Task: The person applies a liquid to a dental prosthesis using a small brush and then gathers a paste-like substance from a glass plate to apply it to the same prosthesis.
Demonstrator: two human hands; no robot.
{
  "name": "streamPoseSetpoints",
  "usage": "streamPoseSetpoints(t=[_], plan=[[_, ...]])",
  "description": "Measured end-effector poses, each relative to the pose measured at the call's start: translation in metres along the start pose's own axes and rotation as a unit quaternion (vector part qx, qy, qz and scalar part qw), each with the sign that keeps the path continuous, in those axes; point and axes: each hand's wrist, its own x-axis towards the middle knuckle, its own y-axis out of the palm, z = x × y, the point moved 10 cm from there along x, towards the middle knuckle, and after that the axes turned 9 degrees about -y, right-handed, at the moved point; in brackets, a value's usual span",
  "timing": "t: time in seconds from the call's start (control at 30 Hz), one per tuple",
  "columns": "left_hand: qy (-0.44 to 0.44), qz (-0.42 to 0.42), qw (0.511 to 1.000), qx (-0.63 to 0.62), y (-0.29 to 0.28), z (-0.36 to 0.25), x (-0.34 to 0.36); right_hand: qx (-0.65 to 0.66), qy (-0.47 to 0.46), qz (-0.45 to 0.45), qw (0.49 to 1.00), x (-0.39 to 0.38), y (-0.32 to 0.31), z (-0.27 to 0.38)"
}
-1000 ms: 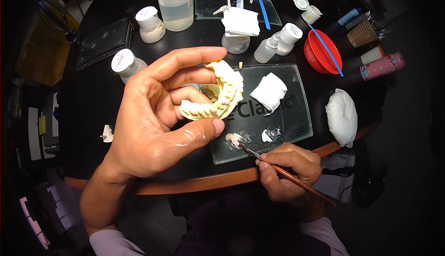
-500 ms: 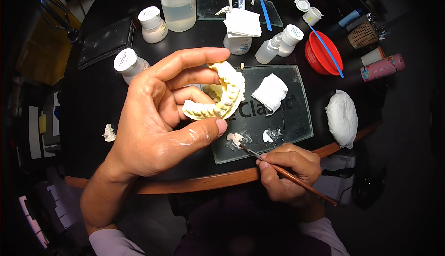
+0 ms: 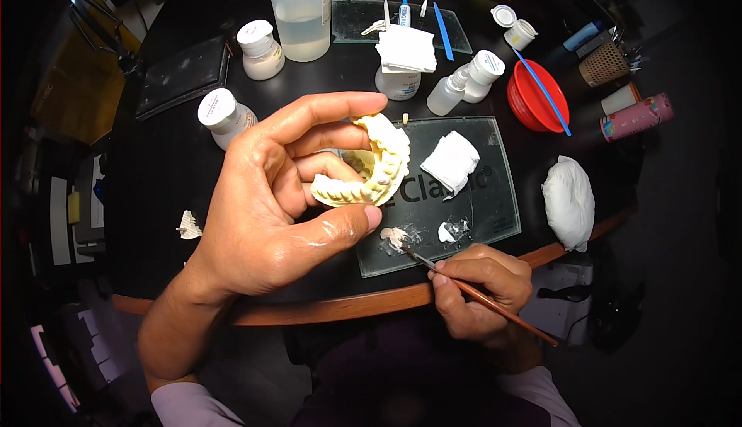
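Note:
Between thumb and fingertips, my left hand [image 3: 267, 203] grips a pale yellow dental model [image 3: 390, 166], a horseshoe-shaped arch of teeth, above the desk. White smears mark the thumb. My right hand [image 3: 483, 292] is closed on a thin brush [image 3: 495, 303] with a reddish-brown handle. The brush tip touches a pinkish paste [image 3: 396, 238] on a glass slab [image 3: 483, 218]. To the right of that paste sits a dab of white paste [image 3: 447, 232]. Folded white gauze [image 3: 450, 160] lies on the slab, and a small tooth-shaped piece [image 3: 405, 119] rests just beyond its far edge.
At the back stand a large bottle of clear liquid [image 3: 301, 21], white-capped jars [image 3: 261, 48] and a dropper bottle [image 3: 447, 95]. A red bowl [image 3: 533, 102] with a blue stick [image 3: 545, 91] is at the right. Nearer lies a white padded bundle [image 3: 569, 203], by the wooden desk edge [image 3: 332, 308].
The whole view has shifted slightly, so most things sit a little lower in the picture. Both hands keep their holds, and the brush tip stays at the pinkish paste.

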Motion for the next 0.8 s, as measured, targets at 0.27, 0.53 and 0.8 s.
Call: streamPoseSetpoints(t=[0.27,0.53,0.8], plan=[[-0.039,0.043,0.997,-0.051,0.007,0.004,-0.001,0.112,-0.089,-0.079,0.987,0.010,-0.026,0.018],[-0.058,0.098,0.991,-0.075,0.020,0.003,-0.006,0.087,-0.214,-0.070,0.970,0.059,-0.015,0.058],[-0.035,0.109,0.991,-0.074,0.020,0.006,-0.006,0.117,-0.210,-0.056,0.969,0.058,0.000,0.051]])
